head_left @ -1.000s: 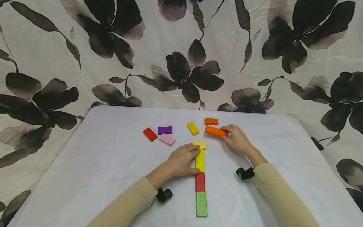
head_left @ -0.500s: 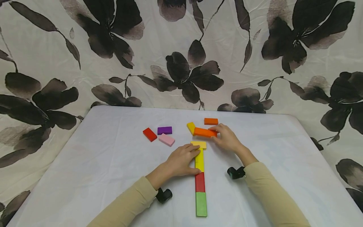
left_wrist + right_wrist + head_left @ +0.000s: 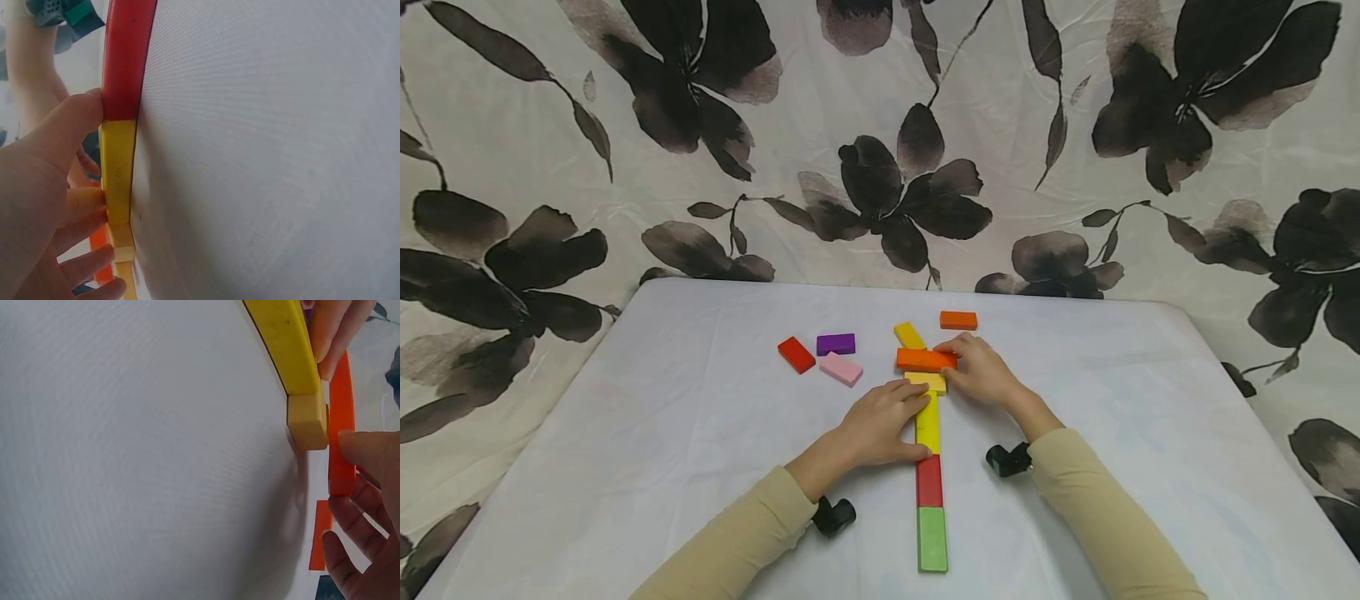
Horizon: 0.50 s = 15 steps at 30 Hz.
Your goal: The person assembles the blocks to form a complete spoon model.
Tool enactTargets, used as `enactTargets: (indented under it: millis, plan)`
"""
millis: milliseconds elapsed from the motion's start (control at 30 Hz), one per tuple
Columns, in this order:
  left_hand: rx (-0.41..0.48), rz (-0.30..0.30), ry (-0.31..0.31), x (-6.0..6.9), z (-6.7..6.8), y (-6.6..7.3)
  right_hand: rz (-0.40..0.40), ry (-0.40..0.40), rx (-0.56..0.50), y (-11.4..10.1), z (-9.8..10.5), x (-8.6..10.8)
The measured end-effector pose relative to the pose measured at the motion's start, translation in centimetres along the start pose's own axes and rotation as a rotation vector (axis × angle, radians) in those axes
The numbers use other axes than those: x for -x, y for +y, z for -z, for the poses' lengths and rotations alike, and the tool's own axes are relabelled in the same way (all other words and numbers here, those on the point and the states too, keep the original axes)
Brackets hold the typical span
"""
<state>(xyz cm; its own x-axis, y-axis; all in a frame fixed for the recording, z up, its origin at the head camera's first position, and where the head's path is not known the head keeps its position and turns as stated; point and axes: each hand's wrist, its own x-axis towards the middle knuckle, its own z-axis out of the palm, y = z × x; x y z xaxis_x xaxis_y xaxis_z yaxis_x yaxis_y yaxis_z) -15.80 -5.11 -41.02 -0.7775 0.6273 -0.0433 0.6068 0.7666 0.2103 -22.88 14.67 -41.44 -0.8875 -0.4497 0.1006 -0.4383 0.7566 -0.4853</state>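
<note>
My right hand (image 3: 985,379) pinches the right end of a long orange block (image 3: 917,360) between thumb and fingers. The orange block lies crosswise at the far end of a row of blocks, close to a short pale yellow block (image 3: 306,422); I cannot tell whether they touch. Down the row toward me come a yellow block (image 3: 928,423), a red block (image 3: 929,482) and a green block (image 3: 932,540). My left hand (image 3: 880,425) rests along the row's left side, its fairly straight fingers on the yellow blocks and its thumb at the yellow-red joint.
Behind the held block lie a loose yellow block (image 3: 909,335) and a shorter orange block (image 3: 958,321). To the left sit a red block (image 3: 797,356), a purple block (image 3: 836,344) and a pink block (image 3: 841,369). A white cloth (image 3: 700,400) covers the table.
My right hand has carried the long orange block leftward and slightly nearer, turning it straighter across the row's far end. My left hand has stayed where it was.
</note>
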Motion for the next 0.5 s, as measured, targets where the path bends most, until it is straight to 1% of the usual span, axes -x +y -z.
enactTargets:
  millis: [500]
  plan:
    - [-0.001, -0.007, 0.007, 0.0, -0.01, -0.01, 0.012, -0.014, 0.025, 0.05, -0.29, -0.2]
